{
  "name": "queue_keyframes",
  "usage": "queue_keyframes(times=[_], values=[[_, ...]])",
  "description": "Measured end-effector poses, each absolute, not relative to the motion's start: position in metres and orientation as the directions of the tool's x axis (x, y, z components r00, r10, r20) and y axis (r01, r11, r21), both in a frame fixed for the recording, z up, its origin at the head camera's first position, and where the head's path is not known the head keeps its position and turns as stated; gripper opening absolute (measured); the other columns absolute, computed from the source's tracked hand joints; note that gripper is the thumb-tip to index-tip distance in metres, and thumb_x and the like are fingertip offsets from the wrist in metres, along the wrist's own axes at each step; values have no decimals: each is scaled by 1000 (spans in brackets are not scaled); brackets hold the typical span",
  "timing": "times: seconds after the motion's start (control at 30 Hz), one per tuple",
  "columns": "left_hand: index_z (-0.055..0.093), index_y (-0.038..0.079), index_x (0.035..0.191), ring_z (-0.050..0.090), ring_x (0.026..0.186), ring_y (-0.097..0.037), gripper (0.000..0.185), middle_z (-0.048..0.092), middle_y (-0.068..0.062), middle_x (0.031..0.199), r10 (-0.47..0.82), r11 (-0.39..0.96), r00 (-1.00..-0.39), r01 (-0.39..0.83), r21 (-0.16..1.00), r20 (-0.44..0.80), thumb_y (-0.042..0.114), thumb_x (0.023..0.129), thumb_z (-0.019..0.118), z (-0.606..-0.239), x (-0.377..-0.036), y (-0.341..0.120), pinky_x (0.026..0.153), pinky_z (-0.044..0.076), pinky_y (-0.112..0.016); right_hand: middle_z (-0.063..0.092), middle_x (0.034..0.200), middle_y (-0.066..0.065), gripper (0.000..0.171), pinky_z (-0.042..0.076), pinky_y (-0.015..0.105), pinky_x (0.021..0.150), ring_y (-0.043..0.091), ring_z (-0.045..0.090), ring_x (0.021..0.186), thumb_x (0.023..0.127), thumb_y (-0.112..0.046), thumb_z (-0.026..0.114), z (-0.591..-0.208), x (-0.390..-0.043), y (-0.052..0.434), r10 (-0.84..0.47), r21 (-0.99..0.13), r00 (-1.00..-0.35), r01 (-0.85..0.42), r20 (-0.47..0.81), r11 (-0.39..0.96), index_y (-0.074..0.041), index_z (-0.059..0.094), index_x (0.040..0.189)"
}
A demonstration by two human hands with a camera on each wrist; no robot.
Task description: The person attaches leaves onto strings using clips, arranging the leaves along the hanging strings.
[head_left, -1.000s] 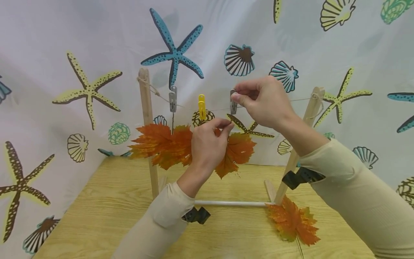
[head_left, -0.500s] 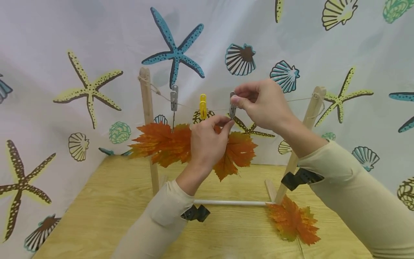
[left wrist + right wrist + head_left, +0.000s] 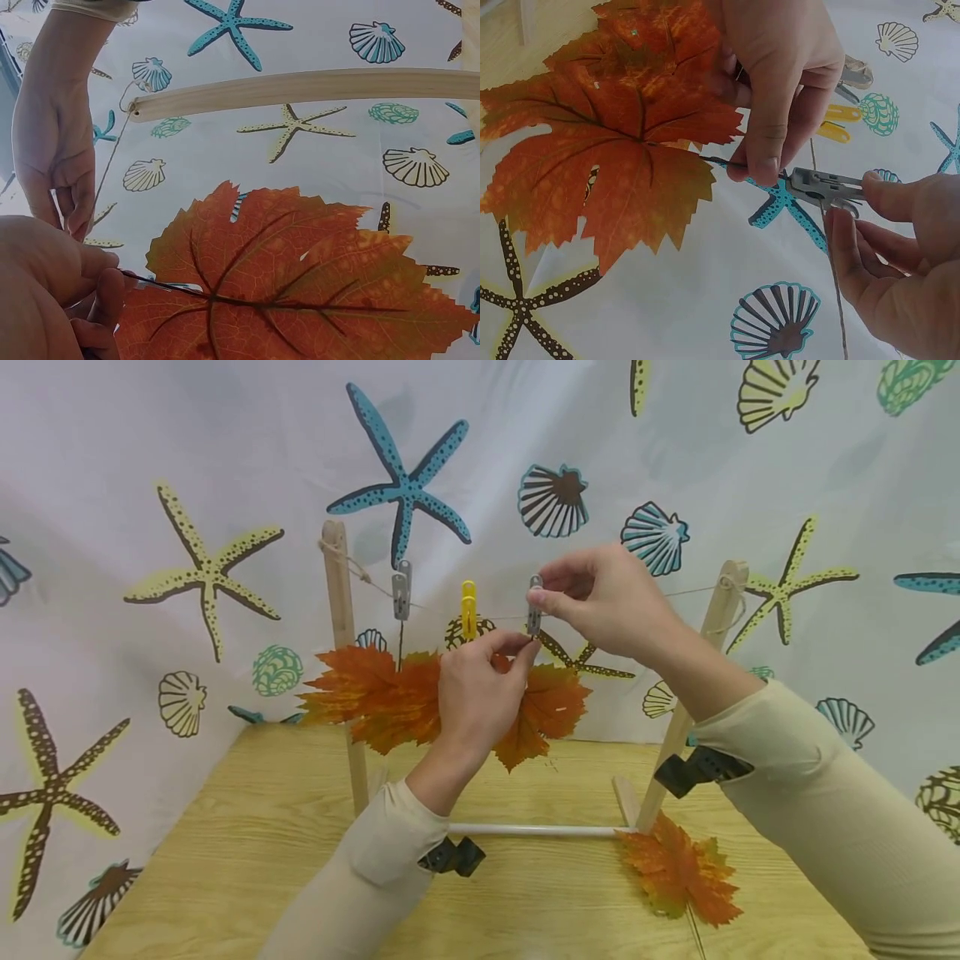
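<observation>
My left hand (image 3: 483, 689) pinches the dark stem (image 3: 161, 283) of an orange maple leaf (image 3: 553, 706) between thumb and finger. Just above it, my right hand (image 3: 611, 597) holds a grey clothespin (image 3: 534, 606) by its upper end, at the string (image 3: 832, 277). In the right wrist view the nose of that clothespin meets the tip of the leaf stem; whether it grips the stem I cannot tell. To the left, another grey clothespin (image 3: 401, 591) hangs on the string with a leaf (image 3: 367, 681) below it. A yellow clothespin (image 3: 468, 610) sits between them, its lower end behind my left hand.
Two wooden posts (image 3: 340, 585) carry the string, and a white rod (image 3: 540, 831) runs between them low down. Another maple leaf (image 3: 678, 872) lies on the wooden table (image 3: 247, 852) by the right post. A patterned curtain (image 3: 247, 427) hangs behind.
The grey clothespin in my right hand has come down slightly, closing the gap to the stem tip. My left hand keeps nearly the same place and still pinches the stem.
</observation>
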State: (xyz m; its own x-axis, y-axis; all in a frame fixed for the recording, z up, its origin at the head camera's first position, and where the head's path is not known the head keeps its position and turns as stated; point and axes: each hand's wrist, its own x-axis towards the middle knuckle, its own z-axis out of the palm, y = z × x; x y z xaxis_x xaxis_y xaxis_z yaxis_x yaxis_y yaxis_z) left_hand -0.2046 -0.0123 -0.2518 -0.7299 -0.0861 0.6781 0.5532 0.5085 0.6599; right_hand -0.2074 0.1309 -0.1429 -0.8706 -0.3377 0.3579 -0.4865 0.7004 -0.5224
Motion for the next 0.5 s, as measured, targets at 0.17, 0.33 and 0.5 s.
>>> queue_keyframes(times=[0.17, 0.33, 0.5], values=[[74, 16, 93, 51, 58, -6, 17, 69, 6, 81, -83, 521, -741, 538, 663, 666, 31, 85, 67, -254, -205, -14, 51, 43, -25, 65, 103, -2, 35, 49, 34, 81, 12, 62, 90, 86, -33, 65, -144, -207, 130, -339, -551, -885, -464, 318, 694, -12, 64, 113], [74, 17, 92, 54, 62, -5, 18, 70, 6, 83, -71, 515, -743, 544, 663, 665, 32, 84, 68, -257, -202, -16, 54, 44, -23, 65, 102, -2, 35, 49, 35, 81, 11, 62, 90, 85, -34, 66, -146, -205, 130, -332, -572, -896, -445, 296, 689, -13, 64, 113], [74, 15, 91, 58, 69, -6, 18, 70, 6, 83, -43, 482, -729, 584, 653, 683, 30, 82, 70, -258, -198, -19, 59, 47, -22, 66, 101, -2, 37, 49, 35, 81, 10, 63, 88, 84, -35, 67, -149, -204, 134, -345, -578, -889, -458, 301, 676, -13, 65, 112]])
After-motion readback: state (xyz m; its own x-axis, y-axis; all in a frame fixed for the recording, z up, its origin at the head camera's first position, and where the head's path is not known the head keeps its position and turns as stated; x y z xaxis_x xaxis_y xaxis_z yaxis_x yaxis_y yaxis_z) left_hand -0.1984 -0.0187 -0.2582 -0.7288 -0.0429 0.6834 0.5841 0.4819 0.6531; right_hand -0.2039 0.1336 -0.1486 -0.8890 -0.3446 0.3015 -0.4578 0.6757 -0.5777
